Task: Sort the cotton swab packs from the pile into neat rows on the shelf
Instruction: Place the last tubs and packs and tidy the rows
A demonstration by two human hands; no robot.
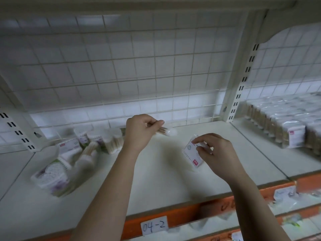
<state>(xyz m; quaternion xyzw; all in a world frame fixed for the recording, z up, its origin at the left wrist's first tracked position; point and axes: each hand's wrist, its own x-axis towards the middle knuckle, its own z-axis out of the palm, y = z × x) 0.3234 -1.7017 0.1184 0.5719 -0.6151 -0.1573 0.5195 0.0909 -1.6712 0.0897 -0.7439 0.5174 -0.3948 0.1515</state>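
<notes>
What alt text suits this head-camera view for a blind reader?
At a white shelf, the left hand grips a swab pack and the right hand pinches a flat labelled pack. A jumbled pile lies to the left; neat rows fill the bay at right.

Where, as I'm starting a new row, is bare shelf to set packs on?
Bare shelf lies in front, between the pile and the right hand, and beyond that hand to the upright. Crowded: the pile at left, the stocked rows in the right bay.

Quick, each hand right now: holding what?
Left hand: grips a blurred swab pack.
Right hand: pinches a labelled swab pack.
</notes>
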